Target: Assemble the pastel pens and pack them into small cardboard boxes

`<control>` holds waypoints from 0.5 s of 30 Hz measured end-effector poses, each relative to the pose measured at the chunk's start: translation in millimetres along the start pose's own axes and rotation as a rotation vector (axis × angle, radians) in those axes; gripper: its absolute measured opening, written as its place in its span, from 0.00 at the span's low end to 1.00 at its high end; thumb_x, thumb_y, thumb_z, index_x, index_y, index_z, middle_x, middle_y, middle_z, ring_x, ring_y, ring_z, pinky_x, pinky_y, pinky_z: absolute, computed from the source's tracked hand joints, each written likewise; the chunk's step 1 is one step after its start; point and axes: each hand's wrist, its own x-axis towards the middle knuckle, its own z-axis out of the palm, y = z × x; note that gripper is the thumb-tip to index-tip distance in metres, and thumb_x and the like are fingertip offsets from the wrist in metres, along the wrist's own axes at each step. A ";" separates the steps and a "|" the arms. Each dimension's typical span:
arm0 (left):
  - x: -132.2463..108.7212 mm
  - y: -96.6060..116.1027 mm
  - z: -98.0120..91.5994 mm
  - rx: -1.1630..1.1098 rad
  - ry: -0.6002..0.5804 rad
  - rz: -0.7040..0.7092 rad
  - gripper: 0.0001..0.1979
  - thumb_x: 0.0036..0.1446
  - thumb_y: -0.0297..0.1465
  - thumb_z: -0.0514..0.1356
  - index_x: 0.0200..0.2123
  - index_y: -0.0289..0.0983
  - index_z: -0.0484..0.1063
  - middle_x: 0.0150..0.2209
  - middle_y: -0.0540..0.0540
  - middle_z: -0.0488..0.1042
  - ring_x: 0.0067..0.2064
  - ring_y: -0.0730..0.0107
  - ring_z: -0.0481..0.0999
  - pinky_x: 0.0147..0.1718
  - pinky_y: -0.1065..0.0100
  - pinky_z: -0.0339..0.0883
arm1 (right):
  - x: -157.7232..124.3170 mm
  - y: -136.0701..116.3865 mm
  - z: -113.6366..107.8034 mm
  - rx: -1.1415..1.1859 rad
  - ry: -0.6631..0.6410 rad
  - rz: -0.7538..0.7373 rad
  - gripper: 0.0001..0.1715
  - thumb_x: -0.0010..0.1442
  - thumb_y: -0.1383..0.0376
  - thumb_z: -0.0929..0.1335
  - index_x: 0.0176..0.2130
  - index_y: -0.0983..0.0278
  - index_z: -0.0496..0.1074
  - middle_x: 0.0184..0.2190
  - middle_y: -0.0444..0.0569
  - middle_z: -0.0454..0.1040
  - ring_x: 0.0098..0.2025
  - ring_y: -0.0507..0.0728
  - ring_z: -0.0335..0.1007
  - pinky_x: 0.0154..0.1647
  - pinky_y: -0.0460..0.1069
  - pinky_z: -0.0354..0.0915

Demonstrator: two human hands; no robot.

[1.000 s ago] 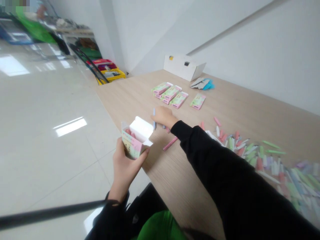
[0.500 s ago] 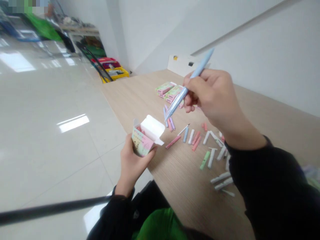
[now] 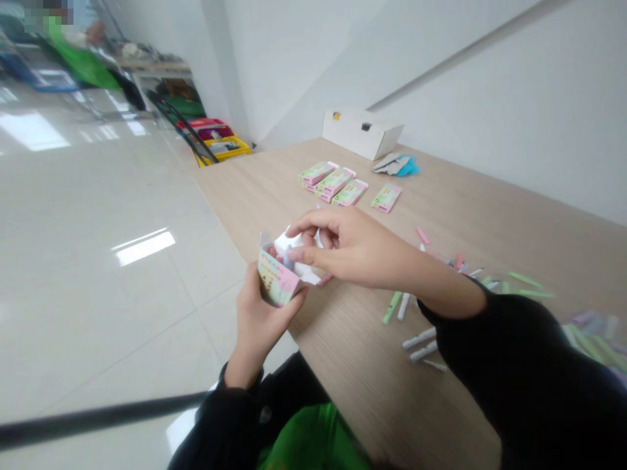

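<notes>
My left hand (image 3: pixel 257 320) is wrapped round a small pastel pink-and-green box (image 3: pixel 275 284), held off the near edge of the wooden table (image 3: pixel 353 365) with its white flap open. My right hand (image 3: pixel 353 251) reaches across and sits over the box's mouth. Its fingers are pinched together on a pale blue pen, and only a short piece of the pen shows at the opening. Pink things show inside the box. Loose pastel pens (image 3: pixel 416 339) lie on the table just behind my right wrist.
Several closed boxes of the same kind (image 3: pixel 337 183) lie further back, with a white carton (image 3: pixel 361 132) and a grey-blue cloth (image 3: pixel 396 164) behind them. More pens are heaped at the right edge (image 3: pixel 588 326). Red and yellow crates (image 3: pixel 223 147) stand on the glossy floor.
My right hand picked a blue pen off the table, lifted it up, then brought it down to the open box. My left hand has kept the box almost still.
</notes>
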 end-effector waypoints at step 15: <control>2.1 -17.8 -9.1 -0.256 0.189 -0.086 0.23 0.47 0.43 0.71 0.40 0.38 0.67 0.32 0.51 0.71 0.32 0.69 0.73 0.33 0.67 0.70 | 51.3 160.6 -17.6 -0.487 0.175 0.372 0.14 0.60 0.72 0.65 0.40 0.69 0.81 0.37 0.53 0.82 0.38 0.56 0.74 0.39 0.48 0.64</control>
